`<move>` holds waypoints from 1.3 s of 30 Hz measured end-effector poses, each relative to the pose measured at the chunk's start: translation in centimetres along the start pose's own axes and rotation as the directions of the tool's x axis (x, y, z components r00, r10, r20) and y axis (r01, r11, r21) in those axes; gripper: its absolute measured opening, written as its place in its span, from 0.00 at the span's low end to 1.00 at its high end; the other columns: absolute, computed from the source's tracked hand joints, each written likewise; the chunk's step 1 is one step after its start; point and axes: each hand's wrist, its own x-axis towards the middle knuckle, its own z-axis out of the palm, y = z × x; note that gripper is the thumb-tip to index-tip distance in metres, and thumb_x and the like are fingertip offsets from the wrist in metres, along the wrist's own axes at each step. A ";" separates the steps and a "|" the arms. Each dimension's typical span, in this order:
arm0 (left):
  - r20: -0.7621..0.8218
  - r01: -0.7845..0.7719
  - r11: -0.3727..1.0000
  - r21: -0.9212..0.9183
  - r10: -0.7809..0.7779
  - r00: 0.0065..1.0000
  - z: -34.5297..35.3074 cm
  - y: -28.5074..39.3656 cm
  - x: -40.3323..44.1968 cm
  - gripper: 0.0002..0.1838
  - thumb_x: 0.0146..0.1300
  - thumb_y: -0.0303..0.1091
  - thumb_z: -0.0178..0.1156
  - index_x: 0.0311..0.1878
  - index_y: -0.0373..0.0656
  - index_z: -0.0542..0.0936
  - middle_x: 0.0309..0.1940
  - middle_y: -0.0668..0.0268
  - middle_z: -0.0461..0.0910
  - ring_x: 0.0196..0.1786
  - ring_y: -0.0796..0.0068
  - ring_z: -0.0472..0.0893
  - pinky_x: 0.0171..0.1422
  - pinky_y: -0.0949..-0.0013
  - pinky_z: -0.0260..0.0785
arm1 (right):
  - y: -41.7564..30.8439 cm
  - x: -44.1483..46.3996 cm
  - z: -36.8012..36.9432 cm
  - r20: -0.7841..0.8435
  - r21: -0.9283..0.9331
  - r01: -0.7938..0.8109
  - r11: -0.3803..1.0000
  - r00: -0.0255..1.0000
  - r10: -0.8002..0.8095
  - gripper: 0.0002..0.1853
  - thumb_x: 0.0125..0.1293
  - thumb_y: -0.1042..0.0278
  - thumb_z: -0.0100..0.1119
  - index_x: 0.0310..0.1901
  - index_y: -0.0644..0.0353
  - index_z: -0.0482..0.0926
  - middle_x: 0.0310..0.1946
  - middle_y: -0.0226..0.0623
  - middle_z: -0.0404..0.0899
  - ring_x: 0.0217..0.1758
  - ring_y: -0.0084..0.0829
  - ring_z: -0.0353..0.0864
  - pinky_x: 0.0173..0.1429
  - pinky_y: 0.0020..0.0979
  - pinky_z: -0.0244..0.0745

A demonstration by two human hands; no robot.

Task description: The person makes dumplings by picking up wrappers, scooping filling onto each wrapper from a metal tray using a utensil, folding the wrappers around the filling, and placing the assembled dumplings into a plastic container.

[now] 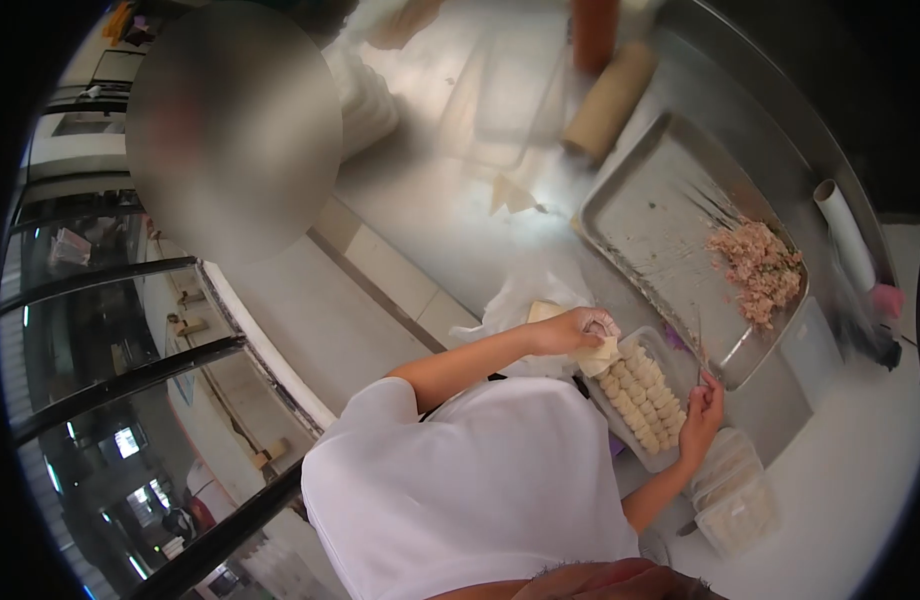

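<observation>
From here, I judge the dough wrapper (597, 354) pinched in the left hand (578, 328) light, soft and easily torn, best held by its edge; the right hand (702, 412) clasps a slender tool (702, 362).

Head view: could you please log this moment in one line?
left hand: holding pale wrapper | right hand: near metal tray, grip unclear | minced filling: in tray | dumplings: rows in container
</observation>
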 end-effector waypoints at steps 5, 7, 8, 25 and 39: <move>-0.071 0.048 0.996 -0.079 -0.054 0.996 -1.7 1.4 1.5 0.15 0.65 0.26 0.59 0.54 0.39 0.74 0.36 0.72 0.74 0.39 0.85 0.71 0.47 0.77 0.66 | -0.6 1.5 0.1 -0.042 0.043 -0.084 0.996 0.995 0.086 0.14 0.71 0.73 0.50 0.56 0.63 0.74 0.33 0.25 0.67 0.34 0.17 0.66 0.40 0.20 0.64; -0.122 0.072 0.990 -0.123 -0.088 0.989 -2.4 3.0 2.1 0.15 0.64 0.26 0.61 0.53 0.39 0.73 0.36 0.72 0.74 0.39 0.85 0.72 0.46 0.77 0.66 | -0.8 2.2 0.4 -0.066 0.086 -0.123 0.989 0.989 0.129 0.13 0.72 0.71 0.51 0.56 0.63 0.74 0.32 0.24 0.67 0.33 0.16 0.65 0.37 0.19 0.61; -0.091 0.059 0.984 -0.168 -0.075 0.993 -2.9 4.0 2.1 0.15 0.63 0.25 0.63 0.52 0.39 0.74 0.36 0.72 0.75 0.39 0.85 0.73 0.47 0.77 0.67 | -1.0 2.5 0.7 -0.058 0.089 -0.133 0.987 0.989 0.139 0.13 0.72 0.71 0.51 0.56 0.63 0.74 0.32 0.24 0.67 0.33 0.16 0.65 0.37 0.19 0.61; -0.010 0.011 0.867 -0.499 -0.019 1.000 -4.9 5.8 4.5 0.21 0.58 0.32 0.69 0.53 0.43 0.73 0.43 0.73 0.75 0.48 0.85 0.73 0.49 0.78 0.68 | -1.7 4.7 2.8 0.006 0.204 -0.194 0.960 0.980 0.197 0.13 0.75 0.66 0.47 0.55 0.62 0.70 0.31 0.27 0.71 0.29 0.13 0.63 0.29 0.16 0.56; -0.065 -0.020 0.740 -0.672 -0.032 0.997 0.2 6.9 2.6 0.17 0.63 0.28 0.59 0.52 0.39 0.66 0.58 0.47 0.71 0.63 0.51 0.73 0.65 0.49 0.70 | -3.9 12.0 -1.6 -0.239 -0.603 0.084 0.793 0.929 -0.281 0.24 0.61 0.85 0.42 0.58 0.54 0.72 0.41 0.49 0.81 0.42 0.51 0.81 0.45 0.46 0.74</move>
